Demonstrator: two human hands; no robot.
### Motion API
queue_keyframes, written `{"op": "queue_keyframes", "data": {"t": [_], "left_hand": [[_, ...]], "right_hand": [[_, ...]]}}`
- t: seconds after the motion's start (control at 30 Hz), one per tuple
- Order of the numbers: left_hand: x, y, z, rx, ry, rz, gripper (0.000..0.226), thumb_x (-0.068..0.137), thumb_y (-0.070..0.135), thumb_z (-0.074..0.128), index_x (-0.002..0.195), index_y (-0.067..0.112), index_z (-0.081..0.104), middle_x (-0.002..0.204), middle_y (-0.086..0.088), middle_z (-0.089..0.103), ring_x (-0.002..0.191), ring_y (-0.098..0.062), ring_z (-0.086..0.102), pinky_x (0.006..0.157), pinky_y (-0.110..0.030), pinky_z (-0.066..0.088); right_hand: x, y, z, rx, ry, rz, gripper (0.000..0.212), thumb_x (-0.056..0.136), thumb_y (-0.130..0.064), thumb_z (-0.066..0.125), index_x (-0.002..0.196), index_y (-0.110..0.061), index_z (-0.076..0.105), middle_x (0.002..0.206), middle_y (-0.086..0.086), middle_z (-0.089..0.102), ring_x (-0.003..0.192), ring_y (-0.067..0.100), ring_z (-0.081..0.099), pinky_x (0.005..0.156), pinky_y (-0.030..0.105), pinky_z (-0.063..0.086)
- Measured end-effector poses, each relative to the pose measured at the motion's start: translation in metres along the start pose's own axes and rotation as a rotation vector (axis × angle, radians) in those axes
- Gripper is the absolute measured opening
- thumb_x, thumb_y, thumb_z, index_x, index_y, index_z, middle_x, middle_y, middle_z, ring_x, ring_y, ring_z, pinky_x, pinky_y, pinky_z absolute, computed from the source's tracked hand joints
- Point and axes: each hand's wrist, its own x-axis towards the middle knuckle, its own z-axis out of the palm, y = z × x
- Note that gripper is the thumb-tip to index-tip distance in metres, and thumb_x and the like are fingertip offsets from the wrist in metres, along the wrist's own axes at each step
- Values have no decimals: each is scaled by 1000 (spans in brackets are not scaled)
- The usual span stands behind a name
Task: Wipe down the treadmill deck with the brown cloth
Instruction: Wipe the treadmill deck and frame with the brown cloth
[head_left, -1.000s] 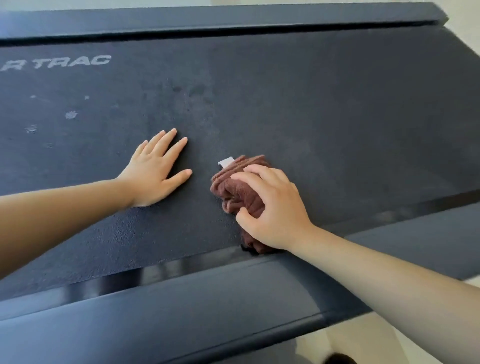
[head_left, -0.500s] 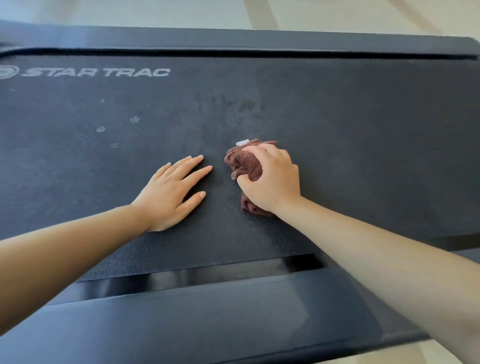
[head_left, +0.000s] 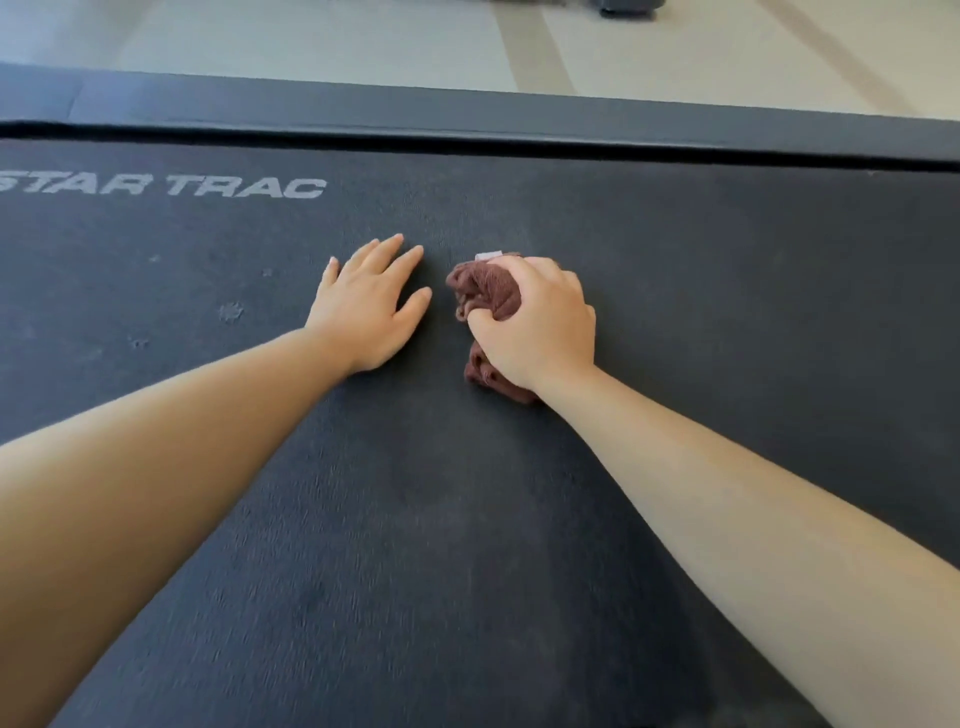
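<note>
The treadmill deck (head_left: 753, 312) is lying open toward its right end; the left hand (head_left: 366, 306) is blocking just left of the brown cloth (head_left: 485, 288).

- Cloth (head_left: 485, 291) in my right hand (head_left: 540, 327): reddish brown, plain, with a small white tag (head_left: 488, 255).
- Deck (head_left: 675, 312) under my arms: charcoal black, with a fine grainy speckle all over.
- Spots (head_left: 231, 312) on the deck: pale grey, scattered.
- Lettering (head_left: 208, 187): light grey on the black.
- Rail (head_left: 467, 111): dark grey, plain.
- Floor (head_left: 311, 41): pale beige with a tan stripe (head_left: 535, 47).
</note>
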Motion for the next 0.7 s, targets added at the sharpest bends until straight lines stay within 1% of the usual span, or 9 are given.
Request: {"op": "queue_keyframes", "data": {"t": [0.1, 0.2, 0.43, 0.57, 0.63, 0.7], "left_hand": [[32, -7, 5, 48, 7, -53, 57, 95, 48, 29, 148, 28, 21, 157, 2, 15, 145, -19, 8, 116, -51, 4], [36, -12, 12, 82, 58, -53, 58, 92, 52, 26, 147, 34, 20, 157, 4, 16, 145, -16, 7, 116, -49, 5], [36, -9, 9, 74, 46, -52, 59, 91, 51, 26, 147, 35, 20, 156, 6, 15, 144, -14, 7, 116, -49, 4], [37, -12, 9, 64, 51, -48, 59, 90, 52, 26, 146, 35, 22, 156, 6, 17, 144, -13, 8, 115, -49, 5], [38, -13, 10, 54, 56, -51, 58, 90, 51, 28, 146, 35, 23, 155, 6, 18, 144, -13, 9, 115, -49, 5], [40, -13, 10, 35, 60, -53, 56, 91, 49, 31, 145, 34, 26, 155, 6, 20, 144, -14, 10, 115, -49, 5]], "right_hand": [[43, 2, 14, 4, 28, 8, 48, 74, -48, 57, 122, -42, 55, 124, -12, 54, 118, 18, 44, 88, 39, 38], [90, 2, 25, 26, 50, 30, 47, 74, -48, 57, 120, -43, 56, 121, -11, 55, 116, 18, 45, 88, 39, 38], [176, -3, 39, 20, 23, 94, 42, 76, -50, 58, 116, -39, 57, 122, -6, 54, 117, 22, 44, 90, 41, 37], [170, -3, 37, 8, -18, 73, 49, 77, -49, 54, 125, -40, 52, 128, -4, 52, 122, 24, 40, 93, 45, 37], [147, -1, 31, -13, -36, 48, 54, 79, -49, 54, 131, -39, 48, 132, -4, 50, 124, 25, 39, 94, 46, 37], [115, -1, 25, -26, -38, 34, 56, 79, -49, 54, 133, -37, 47, 134, -4, 49, 124, 25, 38, 95, 46, 37]]}}
